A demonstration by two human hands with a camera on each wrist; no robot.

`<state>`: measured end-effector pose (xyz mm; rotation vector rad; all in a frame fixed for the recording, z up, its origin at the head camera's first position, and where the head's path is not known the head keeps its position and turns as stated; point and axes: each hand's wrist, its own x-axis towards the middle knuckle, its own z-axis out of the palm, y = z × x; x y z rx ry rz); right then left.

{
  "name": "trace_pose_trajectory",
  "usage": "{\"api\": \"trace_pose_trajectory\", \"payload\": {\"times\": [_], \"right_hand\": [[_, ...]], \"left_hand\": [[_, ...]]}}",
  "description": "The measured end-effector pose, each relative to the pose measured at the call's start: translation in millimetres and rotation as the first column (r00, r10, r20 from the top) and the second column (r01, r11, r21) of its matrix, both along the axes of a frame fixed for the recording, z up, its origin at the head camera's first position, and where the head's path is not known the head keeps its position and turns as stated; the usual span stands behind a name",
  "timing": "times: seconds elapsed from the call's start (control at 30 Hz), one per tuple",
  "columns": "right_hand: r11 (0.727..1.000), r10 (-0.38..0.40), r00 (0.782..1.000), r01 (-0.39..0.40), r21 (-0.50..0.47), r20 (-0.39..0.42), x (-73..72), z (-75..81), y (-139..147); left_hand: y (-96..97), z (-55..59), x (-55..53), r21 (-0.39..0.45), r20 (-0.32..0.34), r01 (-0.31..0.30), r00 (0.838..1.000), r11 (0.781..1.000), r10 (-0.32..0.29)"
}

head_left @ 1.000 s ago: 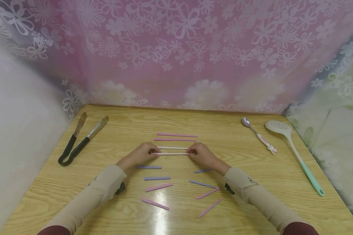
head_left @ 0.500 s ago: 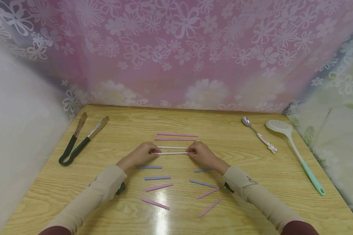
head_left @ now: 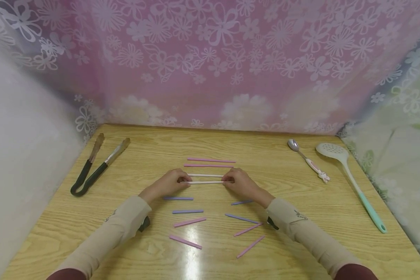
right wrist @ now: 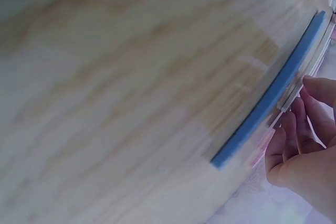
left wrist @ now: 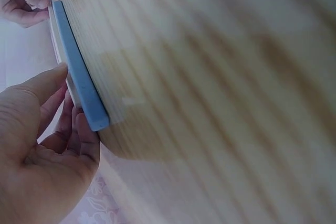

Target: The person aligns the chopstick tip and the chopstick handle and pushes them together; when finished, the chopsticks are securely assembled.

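Note:
Two white chopsticks lie side by side across the middle of the table in the head view. My left hand [head_left: 168, 182] pinches the left end of the nearer white chopstick [head_left: 206, 182], and my right hand [head_left: 241, 184] pinches its right end. The farther white chopstick [head_left: 205, 175] runs between the fingers of both hands, its ends hidden by them. Just beyond lie two pink chopsticks [head_left: 210, 166]. In the left wrist view a short blue stick [left wrist: 81, 72] sits close by my left fingers; another blue stick [right wrist: 270, 93] appears beside my right hand in the right wrist view.
Short blue and pink sticks [head_left: 185, 242] lie in two groups nearer me, left and right. Black-handled tongs [head_left: 97, 171] rest at the left. A rabbit-handled spoon [head_left: 310, 164] and a slotted skimmer [head_left: 353, 179] lie at the right of the wooden table [head_left: 266, 151].

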<state>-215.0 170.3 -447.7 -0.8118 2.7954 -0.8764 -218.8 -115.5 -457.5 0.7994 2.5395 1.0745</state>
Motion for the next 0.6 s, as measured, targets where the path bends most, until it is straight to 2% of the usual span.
{"api": "trace_pose_trajectory", "payload": {"times": [0.27,0.37,0.5,0.6], "right_hand": [[0.998,-0.028,1.000,0.027,-0.049,-0.010,1.7,4.4,6.6],[0.997,-0.030,0.999,0.029,-0.069,-0.016,3.4,7.1,11.1],[0.996,-0.041,0.999,0.041,-0.082,0.001,7.4,11.2,21.0],[0.995,-0.056,0.998,0.059,-0.084,0.037,11.7,14.3,30.2]], "left_hand": [[-2.1,0.3,1.9,0.018,0.010,-0.023,1.000,1.000,0.023],[-4.8,0.1,3.4,0.034,-0.014,-0.031,0.999,0.999,0.032],[-10.2,2.8,9.1,0.052,-0.042,-0.043,0.998,0.998,0.045],[-15.3,6.7,16.5,0.058,-0.020,-0.056,0.998,0.997,0.058]]}}
